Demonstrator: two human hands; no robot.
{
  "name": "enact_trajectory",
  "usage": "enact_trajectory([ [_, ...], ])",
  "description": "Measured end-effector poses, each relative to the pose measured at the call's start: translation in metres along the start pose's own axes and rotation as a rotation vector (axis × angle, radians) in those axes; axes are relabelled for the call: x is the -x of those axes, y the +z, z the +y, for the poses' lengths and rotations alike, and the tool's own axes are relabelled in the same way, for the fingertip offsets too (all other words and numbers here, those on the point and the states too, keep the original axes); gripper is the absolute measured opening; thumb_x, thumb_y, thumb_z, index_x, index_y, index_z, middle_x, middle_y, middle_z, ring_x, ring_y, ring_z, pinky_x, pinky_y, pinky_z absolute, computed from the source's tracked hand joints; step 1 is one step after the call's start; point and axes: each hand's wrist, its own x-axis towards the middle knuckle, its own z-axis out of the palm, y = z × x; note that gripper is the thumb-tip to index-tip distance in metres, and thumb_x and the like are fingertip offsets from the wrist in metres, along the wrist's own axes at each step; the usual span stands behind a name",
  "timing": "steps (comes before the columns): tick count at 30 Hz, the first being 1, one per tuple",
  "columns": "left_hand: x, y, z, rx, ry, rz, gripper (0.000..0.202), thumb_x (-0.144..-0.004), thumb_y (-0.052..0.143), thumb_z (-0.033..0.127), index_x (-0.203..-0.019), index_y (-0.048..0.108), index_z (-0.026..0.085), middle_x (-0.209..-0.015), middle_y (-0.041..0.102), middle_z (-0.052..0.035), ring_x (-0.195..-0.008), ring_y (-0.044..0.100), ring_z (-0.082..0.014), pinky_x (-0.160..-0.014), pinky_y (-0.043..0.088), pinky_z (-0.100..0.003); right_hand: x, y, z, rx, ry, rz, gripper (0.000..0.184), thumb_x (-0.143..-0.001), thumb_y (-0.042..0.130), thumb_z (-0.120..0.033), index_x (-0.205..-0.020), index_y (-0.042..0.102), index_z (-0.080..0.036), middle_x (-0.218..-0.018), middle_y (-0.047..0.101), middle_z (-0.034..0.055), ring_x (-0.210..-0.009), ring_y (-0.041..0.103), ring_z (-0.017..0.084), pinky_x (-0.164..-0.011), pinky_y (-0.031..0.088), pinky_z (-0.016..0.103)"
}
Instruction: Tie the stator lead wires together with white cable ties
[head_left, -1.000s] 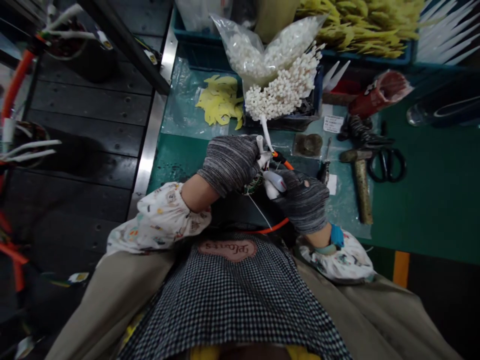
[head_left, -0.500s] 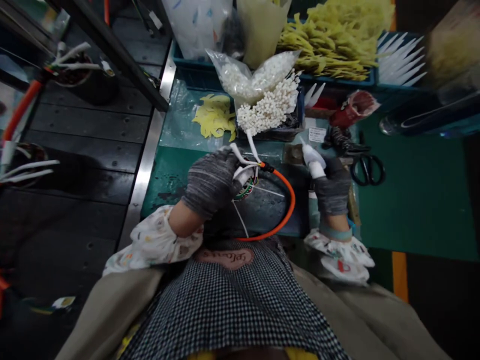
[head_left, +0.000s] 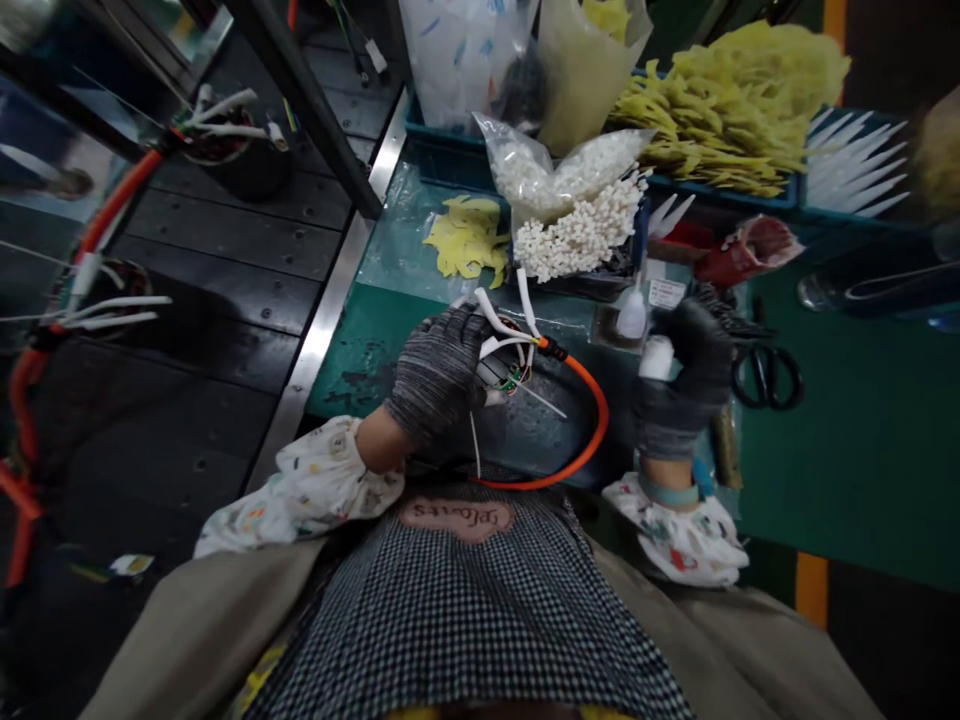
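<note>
Green bench top [head_left: 862, 430] is seen at 3 o'clock; black slatted conveyor [head_left: 225, 290] at 9, divided by steel edge rail [head_left: 330, 310]; lighting dim.

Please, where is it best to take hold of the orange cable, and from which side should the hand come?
Probably on the open bend of the orange cable, coming from the right. There the loop stands free between the left hand, closed on the wired part, and the right hand, holding a white bottle; its upper end is crowded by white leads.

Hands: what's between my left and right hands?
Head view: the orange cable loops between the left hand, gripping its end, and the right hand, holding a white bottle.
</note>
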Motion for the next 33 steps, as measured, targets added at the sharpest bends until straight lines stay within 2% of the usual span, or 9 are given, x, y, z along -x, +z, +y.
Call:
enact_trajectory([
  [2, -0.001, 0.000, -0.004, 0.042, 0.005, -0.004, 0.091, -0.096, 0.082, 0.072, -0.167, 0.058, 0.021, -0.172, 0.065, -0.0199, -0.156, 0.064, -0.0513, -0.130, 0.055, -0.069, 0.007, -0.006, -0.034, 0.035, -0.042, -0.044, 0.036, -0.120, 0.056, -0.038, -0.126, 0.086, -0.019, -0.111, 0.089, 0.0160, -0.102, 0.086, 0.032, -0.090, 0.068, 0.046],
  [4, 0.001, 0.000, -0.005, 0.060, 0.016, -0.011, 0.092, -0.096, 0.082, 0.073, -0.169, 0.058, 0.023, -0.173, 0.065, -0.0171, -0.159, 0.062, -0.0505, -0.133, 0.054, -0.069, 0.012, 0.000, -0.055, 0.069, -0.126, -0.230, 0.030, -0.113, 0.069, -0.041, -0.104, 0.090, -0.022, -0.087, 0.087, 0.0087, -0.077, 0.083, 0.027, -0.070, 0.062, 0.038],
  [6, 0.005, 0.001, -0.004, 0.047, 0.045, -0.026, 0.094, -0.096, 0.082, 0.075, -0.169, 0.058, 0.022, -0.175, 0.064, -0.0184, -0.162, 0.060, -0.0497, -0.135, 0.052, -0.068, 0.018, 0.012, -0.062, 0.042, -0.185, -0.422, 0.025, -0.110, 0.073, -0.041, -0.104, 0.091, -0.025, -0.091, 0.090, 0.0069, -0.080, 0.084, 0.027, -0.071, 0.063, 0.036],
  [9, 0.013, 0.003, 0.002, -0.022, 0.070, -0.035, 0.084, -0.105, 0.075, 0.066, -0.170, 0.056, 0.018, -0.177, 0.061, -0.0216, -0.168, 0.056, -0.0453, -0.139, 0.049, -0.065, 0.032, 0.030, -0.055, -0.070, -0.215, -0.571, 0.023, -0.111, 0.070, -0.034, -0.111, 0.091, -0.027, -0.111, 0.093, 0.0071, -0.101, 0.088, 0.028, -0.091, 0.071, 0.040],
  [12, 0.023, 0.004, 0.008, -0.043, 0.100, 0.022, 0.073, -0.114, 0.065, 0.059, -0.172, 0.052, 0.018, -0.178, 0.061, -0.0200, -0.172, 0.052, -0.0407, -0.141, 0.047, -0.063, 0.051, 0.040, -0.048, -0.103, -0.196, -0.530, 0.027, -0.109, 0.066, -0.030, -0.118, 0.090, -0.023, -0.117, 0.092, 0.0105, -0.110, 0.088, 0.031, -0.103, 0.073, 0.048],
  [15, 0.034, 0.006, 0.015, 0.032, 0.106, 0.140, 0.080, -0.111, 0.066, 0.067, -0.174, 0.047, 0.022, -0.178, 0.061, -0.0196, -0.172, 0.051, -0.0435, -0.138, 0.051, -0.069, 0.070, 0.044, -0.049, -0.104, -0.140, -0.453, 0.032, -0.106, 0.063, -0.024, -0.123, 0.090, -0.023, -0.120, 0.092, 0.0117, -0.113, 0.088, 0.033, -0.106, 0.075, 0.051],
  [20, 0.053, 0.021, 0.021, 0.134, -0.012, 0.368, 0.070, -0.108, 0.074, 0.066, -0.162, 0.058, 0.025, -0.171, 0.064, -0.0185, -0.168, 0.055, -0.0420, -0.140, 0.052, -0.067, 0.094, 0.054, -0.053, -0.113, -0.102, -0.511, 0.033, -0.104, 0.059, -0.017, -0.110, 0.089, -0.027, -0.104, 0.091, 0.0070, -0.096, 0.089, 0.029, -0.093, 0.078, 0.044],
  [25, 0.060, 0.032, 0.024, 0.151, -0.150, 0.349, 0.069, -0.107, 0.077, 0.064, -0.163, 0.055, 0.030, -0.168, 0.067, -0.0159, -0.171, 0.054, -0.0378, -0.142, 0.049, -0.067, 0.110, 0.066, -0.046, -0.109, -0.086, -0.454, 0.026, -0.103, 0.063, -0.024, -0.107, 0.089, -0.029, -0.101, 0.090, 0.0098, -0.099, 0.089, 0.033, -0.094, 0.077, 0.047],
  [33, 0.054, 0.033, 0.038, 0.184, -0.103, 0.444, 0.052, -0.116, 0.069, 0.048, -0.161, 0.056, 0.026, -0.162, 0.074, -0.0149, -0.167, 0.060, -0.0324, -0.142, 0.051, -0.065, 0.124, 0.082, -0.052, -0.081, -0.081, -0.264, 0.031, -0.106, 0.058, -0.034, -0.103, 0.088, -0.027, -0.095, 0.090, 0.0135, -0.089, 0.089, 0.035, -0.084, 0.078, 0.051],
])
